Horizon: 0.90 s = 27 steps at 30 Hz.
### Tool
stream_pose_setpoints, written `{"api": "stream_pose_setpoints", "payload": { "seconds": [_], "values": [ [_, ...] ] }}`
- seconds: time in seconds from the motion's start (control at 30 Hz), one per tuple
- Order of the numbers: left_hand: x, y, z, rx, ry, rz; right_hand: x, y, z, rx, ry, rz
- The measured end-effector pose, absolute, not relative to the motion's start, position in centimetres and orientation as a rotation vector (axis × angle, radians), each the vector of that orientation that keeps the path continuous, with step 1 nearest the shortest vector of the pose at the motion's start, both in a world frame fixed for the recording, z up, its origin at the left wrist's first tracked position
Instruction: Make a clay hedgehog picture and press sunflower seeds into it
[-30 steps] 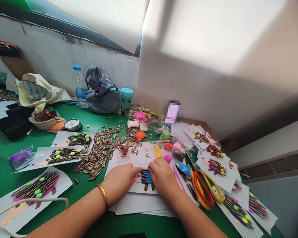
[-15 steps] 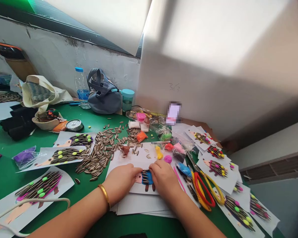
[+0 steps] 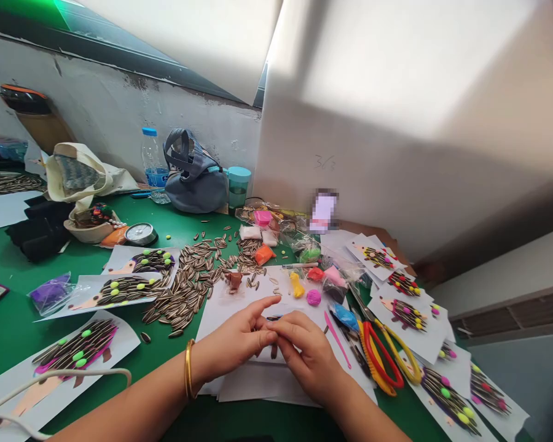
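Observation:
Over the stack of white paper [image 3: 253, 383], my left hand [image 3: 237, 337] and my right hand [image 3: 306, 350] meet at the fingertips. The left index finger points out while its other fingers curl. My right thumb and fingers are pinched together against the left fingers; anything between them is too small or hidden to make out. Beneath lies a paper hedgehog, mostly covered; one brown foot [image 3: 274, 352] shows. Sunflower seeds [image 3: 184, 301] are heaped to the left. A ball of magenta clay [image 3: 313, 297] and yellow clay [image 3: 297, 285] sit beyond my right hand.
Finished-looking hedgehog pictures lie on the left [image 3: 80, 350] and in a pile on the right [image 3: 400, 316]. Red-handled scissors [image 3: 382, 356], a pink stick [image 3: 337, 341] and blue clay [image 3: 345, 316] are right of the paper. A bag [image 3: 196, 187], bottle [image 3: 154, 175] and cup [image 3: 238, 186] stand behind.
Both hands have come off the sides of the blue-bodied hedgehog and together above it, fingertips touching. The hedgehog is now mostly hidden by them.

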State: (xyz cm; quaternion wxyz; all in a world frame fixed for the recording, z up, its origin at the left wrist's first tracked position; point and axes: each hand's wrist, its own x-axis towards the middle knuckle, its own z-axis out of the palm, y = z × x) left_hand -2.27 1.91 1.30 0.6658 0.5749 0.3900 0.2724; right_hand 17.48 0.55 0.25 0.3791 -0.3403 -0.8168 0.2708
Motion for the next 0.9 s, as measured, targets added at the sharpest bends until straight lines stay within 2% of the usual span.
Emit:
{"api": "stream_pose_setpoints", "payload": {
  "seconds": [0.13,0.3,0.63,0.8,0.9],
  "values": [
    [-2.03,1.45,1.73,1.091,0.760,0.605,17.07,0.20,0.56,-0.860,-1.989,0.871],
    [-1.98,1.38,1.65,1.031,0.715,0.590,17.04,0.50,0.23,-0.908,-1.976,0.895],
    [-2.05,1.60,1.82,1.080,0.775,0.563,17.27,0.01,0.50,-0.923,-1.872,0.608],
    [-2.11,1.55,1.91,1.082,0.782,0.540,17.42,0.01,0.53,-0.919,-1.950,0.557],
    [-2.01,1.50,1.91,1.109,0.818,0.541,17.48,0.01,0.73,-0.906,-2.071,0.387]
  ]
}}
